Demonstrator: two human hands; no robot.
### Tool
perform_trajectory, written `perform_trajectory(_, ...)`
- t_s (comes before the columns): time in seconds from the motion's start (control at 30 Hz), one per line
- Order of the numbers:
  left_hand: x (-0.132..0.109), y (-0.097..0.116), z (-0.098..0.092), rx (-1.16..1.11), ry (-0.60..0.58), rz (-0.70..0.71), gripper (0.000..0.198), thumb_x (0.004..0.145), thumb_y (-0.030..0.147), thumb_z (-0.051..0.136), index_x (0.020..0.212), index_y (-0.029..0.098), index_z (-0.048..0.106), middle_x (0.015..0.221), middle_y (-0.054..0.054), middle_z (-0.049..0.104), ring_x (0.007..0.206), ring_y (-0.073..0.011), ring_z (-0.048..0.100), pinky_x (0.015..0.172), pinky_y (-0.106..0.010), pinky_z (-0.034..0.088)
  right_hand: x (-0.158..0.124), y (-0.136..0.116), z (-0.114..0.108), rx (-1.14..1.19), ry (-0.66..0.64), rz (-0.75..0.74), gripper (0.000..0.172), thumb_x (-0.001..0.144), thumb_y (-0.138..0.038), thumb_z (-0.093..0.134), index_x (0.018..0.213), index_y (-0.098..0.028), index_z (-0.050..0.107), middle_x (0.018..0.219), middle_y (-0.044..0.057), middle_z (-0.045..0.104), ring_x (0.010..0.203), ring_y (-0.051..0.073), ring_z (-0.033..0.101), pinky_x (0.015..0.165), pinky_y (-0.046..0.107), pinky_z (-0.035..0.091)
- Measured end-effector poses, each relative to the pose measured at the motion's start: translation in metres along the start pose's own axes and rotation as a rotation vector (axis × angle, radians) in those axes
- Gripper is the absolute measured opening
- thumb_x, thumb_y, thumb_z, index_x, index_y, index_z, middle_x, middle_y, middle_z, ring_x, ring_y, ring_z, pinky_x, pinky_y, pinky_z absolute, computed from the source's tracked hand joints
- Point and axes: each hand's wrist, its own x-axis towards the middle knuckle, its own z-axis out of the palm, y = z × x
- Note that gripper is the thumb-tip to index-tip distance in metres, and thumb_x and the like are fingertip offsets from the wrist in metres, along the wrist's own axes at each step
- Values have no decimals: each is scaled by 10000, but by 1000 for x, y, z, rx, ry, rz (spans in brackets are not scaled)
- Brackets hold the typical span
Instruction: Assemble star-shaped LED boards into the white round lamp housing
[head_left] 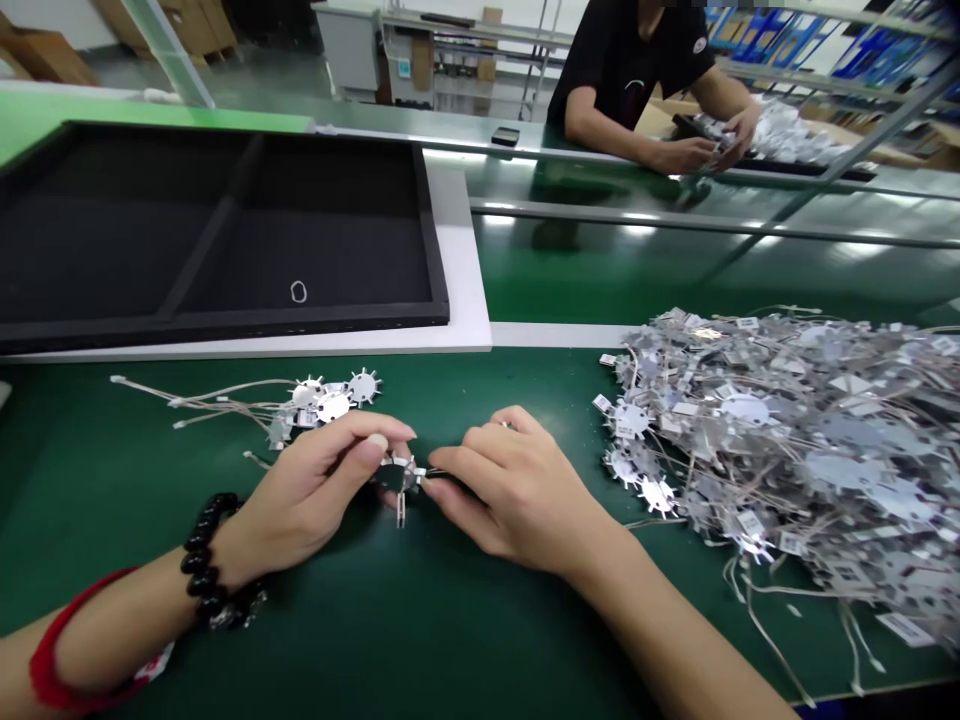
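Between my hands is a small silvery gear-shaped part with a cable [401, 478], held just above the green tabletop. The thumb and fingers of my left hand [319, 490] pinch its disc from the left. My right hand [517, 490] closes thumb and forefinger on the cable end at the disc's right edge. A narrow pale piece hangs down from the part's front. Just beyond my left hand lies a little group of similar gear-shaped parts [334, 403], their cables trailing left. To the right spreads a big heap of such parts [810, 450], with loose wires and small white tags.
A black divided tray [337, 318] lies at the back left on a white board [469, 270], with a small pale loop [298, 291] inside. Across the bench a person [637, 90] in a dark shirt handles pale parts. A metal rail [675, 222] crosses behind.
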Motion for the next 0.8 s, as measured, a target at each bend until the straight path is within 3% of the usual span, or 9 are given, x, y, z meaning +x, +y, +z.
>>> perform_trajectory(0.2, -1, -3, 0, -87, -80, -4, 210, 1025, 429, 602, 1168, 303, 692, 867, 38, 736, 704, -90, 717, 706, -140, 590, 1, 0, 0, -21, 15, 15, 391, 1060, -247, 449, 824, -115, 732, 638, -10, 539, 589, 141, 450, 697, 314, 316)
perform_trajectory(0.33, 0, -10, -6, -21, -153, 64, 208, 1028, 286, 607, 1224, 323, 664, 874, 51, 739, 718, -70, 729, 724, -107, 581, 0, 1, 0, -27, 19, 16, 399, 1060, -239, 448, 795, -121, 723, 632, -14, 530, 588, 137, 445, 724, 311, 339)
perform_trajectory(0.43, 4, -8, -11, 72, -190, 94, 286, 1009, 139, 572, 1227, 308, 644, 874, 56, 739, 724, -66, 739, 715, -95, 587, 0, 1, -1, -21, 18, 28, 371, 1062, -245, 448, 855, -122, 730, 666, -6, 565, 620, 140, 492, 831, 320, 377)
perform_trajectory(0.57, 7, -2, -13, 137, -191, 123, 288, 983, 81, 547, 1160, 284, 648, 890, 63, 743, 700, -56, 738, 703, -83, 590, 1, 1, -2, 2, 5, 36, 314, 1054, -303, 483, 969, -121, 724, 735, 7, 628, 659, 148, 555, 1042, 387, 337)
perform_trajectory(0.8, 7, -3, -12, 197, -153, 158, 279, 985, 112, 571, 1163, 305, 663, 1106, 50, 750, 899, -67, 746, 814, -76, 582, -1, 1, -3, 49, -6, 38, 444, 1018, -513, 542, 1209, -122, 624, 1032, 81, 723, 934, 201, 674, 1126, 439, 281)
